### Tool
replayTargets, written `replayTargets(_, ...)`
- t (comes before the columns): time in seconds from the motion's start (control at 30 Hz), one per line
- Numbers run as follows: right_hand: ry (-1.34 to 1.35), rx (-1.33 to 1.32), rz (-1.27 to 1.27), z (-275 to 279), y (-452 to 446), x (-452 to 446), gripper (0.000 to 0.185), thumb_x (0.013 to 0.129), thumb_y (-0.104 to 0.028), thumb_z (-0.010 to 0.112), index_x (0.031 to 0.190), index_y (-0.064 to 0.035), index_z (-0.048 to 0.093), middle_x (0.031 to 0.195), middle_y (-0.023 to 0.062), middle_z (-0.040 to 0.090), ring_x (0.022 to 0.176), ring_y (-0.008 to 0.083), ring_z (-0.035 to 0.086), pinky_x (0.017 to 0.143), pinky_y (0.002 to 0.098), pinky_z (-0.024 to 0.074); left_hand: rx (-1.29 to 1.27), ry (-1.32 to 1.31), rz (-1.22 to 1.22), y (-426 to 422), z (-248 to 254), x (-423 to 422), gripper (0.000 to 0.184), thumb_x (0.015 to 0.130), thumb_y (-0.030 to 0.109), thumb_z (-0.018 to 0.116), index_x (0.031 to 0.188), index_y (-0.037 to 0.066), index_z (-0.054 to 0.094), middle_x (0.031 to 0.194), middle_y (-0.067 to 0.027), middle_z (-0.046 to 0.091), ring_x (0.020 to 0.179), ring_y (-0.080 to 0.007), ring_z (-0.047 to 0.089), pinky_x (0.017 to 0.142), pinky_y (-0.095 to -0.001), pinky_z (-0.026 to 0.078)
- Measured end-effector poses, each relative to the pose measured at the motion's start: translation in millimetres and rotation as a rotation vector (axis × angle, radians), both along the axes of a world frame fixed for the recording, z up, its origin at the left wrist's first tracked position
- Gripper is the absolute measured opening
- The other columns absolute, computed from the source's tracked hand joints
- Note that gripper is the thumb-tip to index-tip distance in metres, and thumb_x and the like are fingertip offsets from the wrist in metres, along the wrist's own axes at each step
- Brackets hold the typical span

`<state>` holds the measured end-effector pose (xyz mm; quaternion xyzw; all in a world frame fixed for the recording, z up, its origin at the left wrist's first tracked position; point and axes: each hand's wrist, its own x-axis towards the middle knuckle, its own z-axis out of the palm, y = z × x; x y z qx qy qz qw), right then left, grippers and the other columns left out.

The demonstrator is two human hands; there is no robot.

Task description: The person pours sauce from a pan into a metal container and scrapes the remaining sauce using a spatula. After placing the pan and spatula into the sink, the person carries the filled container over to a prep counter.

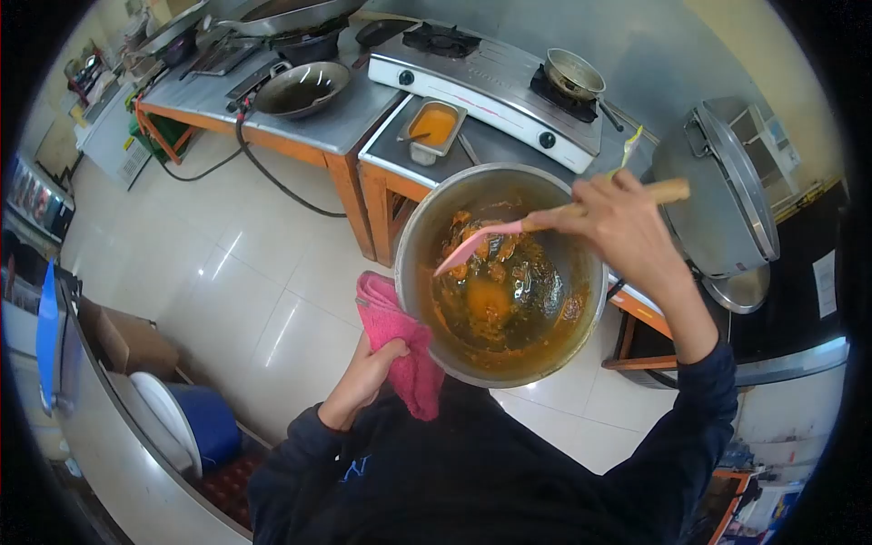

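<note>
A large metal pot [590, 322] is tilted toward me, with orange-brown sauce and oil [490, 300] inside. My left hand [368, 377] grips a pink cloth [400, 322] against the pot's left rim. Over the pot's right side, my right hand [622, 222] is closed on the wooden handle of a pink spatula [472, 245]. The spatula's pink head hangs over the pot's inside, at the left; whether it touches the sauce I cannot tell. Beyond the rim stands a rectangular metal container [422, 153] of orange sauce with a utensil in it.
Behind the pot is a two-burner stove [490, 82] with a small pan [574, 74]. A wok [302, 89] sits on the left table [350, 136]. At the right stands a large lidded pot [708, 200]. A blue bin [209, 422] and a cardboard box [132, 341] are lower left.
</note>
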<state>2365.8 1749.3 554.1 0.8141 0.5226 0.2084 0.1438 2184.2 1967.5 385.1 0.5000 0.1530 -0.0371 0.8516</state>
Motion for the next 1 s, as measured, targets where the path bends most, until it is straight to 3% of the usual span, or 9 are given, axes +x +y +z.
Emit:
replayTargets(0.07, -0.028, 0.015, -0.073, 13, 10, 30, 0.031, 0.072, -0.016, 0.051, 0.097, -0.032, 0.061, 0.064, -0.0032, 0.047, 0.065, 0.0112, 0.049, 0.062, 0.0258, 0.0319, -0.017, 0.005, -0.013, 11, 2, 26, 0.038, 0.074, -0.002, 0.043, 0.111, 0.001, 0.039, 0.098, -0.007, 0.05, 0.09, -0.0151, 0.049, 0.079, -0.0277, 0.041)
replayTargets(0.3, 0.028, 0.084, 0.169, -4, 45, 123, 0.03, 0.071, -0.014, 0.05, 0.094, -0.0283, 0.063, 0.063, -0.0012, 0.048, 0.068, 0.0117, 0.05, 0.069, 0.0261, 0.0303, 0.008, 0.068, 0.046, 25, 0, 109, 0.038, 0.073, -0.002, 0.045, 0.11, 0.001, 0.04, 0.098, -0.0071, 0.051, 0.089, -0.0153, 0.05, 0.078, -0.0278, 0.041)
replayTargets(0.47, -0.021, 0.08, 0.132, 18, 61, 187, 0.03, 0.068, -0.013, 0.05, 0.092, -0.0255, 0.064, 0.068, -0.0015, 0.047, 0.073, 0.0117, 0.049, 0.068, 0.0275, 0.0322, 0.038, 0.04, 0.09, 28, 7, 161, 0.038, 0.072, -0.002, 0.045, 0.11, 0.0, 0.041, 0.097, -0.0076, 0.051, 0.089, -0.0158, 0.051, 0.077, -0.0283, 0.042)
replayTargets(0.57, 0.03, 0.097, 0.333, -2, 81, 204, 0.028, 0.068, -0.013, 0.051, 0.09, -0.0251, 0.064, 0.069, -0.0015, 0.047, 0.074, 0.0125, 0.048, 0.07, 0.0274, 0.0331, 0.018, 0.073, 0.173, 30, 13, 181, 0.038, 0.071, -0.003, 0.045, 0.109, 0.0, 0.042, 0.096, -0.0078, 0.052, 0.088, -0.0162, 0.052, 0.077, -0.0284, 0.042)
replayTargets(0.73, -0.048, 0.124, 0.309, 33, 107, 227, 0.026, 0.067, -0.013, 0.053, 0.088, -0.0241, 0.065, 0.073, -0.002, 0.048, 0.079, 0.013, 0.047, 0.074, 0.0265, 0.0342, 0.058, 0.015, 0.173, 47, 13, 198, 0.036, 0.07, -0.004, 0.045, 0.107, -0.001, 0.043, 0.094, -0.0079, 0.053, 0.087, -0.0163, 0.052, 0.076, -0.0282, 0.042)
replayTargets(0.87, 0.055, 0.062, 0.377, 8, 131, 223, 0.025, 0.065, -0.012, 0.055, 0.087, -0.0205, 0.065, 0.076, -0.0012, 0.048, 0.082, 0.0119, 0.045, 0.076, 0.0241, 0.0344, 0.025, 0.063, 0.207, 67, 21, 210, 0.036, 0.071, -0.004, 0.045, 0.106, -0.001, 0.043, 0.094, -0.0078, 0.053, 0.086, -0.0163, 0.052, 0.076, -0.0278, 0.042)
replayTargets(1.0, 0.076, 0.094, 0.354, 18, 142, 213, 0.024, 0.064, -0.013, 0.056, 0.086, -0.0182, 0.065, 0.078, -0.0002, 0.047, 0.085, 0.0136, 0.045, 0.077, 0.0238, 0.0349, 0.072, 0.034, 0.2, 89, 14, 216, 0.035, 0.072, -0.003, 0.046, 0.107, 0.0, 0.043, 0.095, -0.0079, 0.053, 0.087, -0.0166, 0.052, 0.076, -0.0277, 0.042)
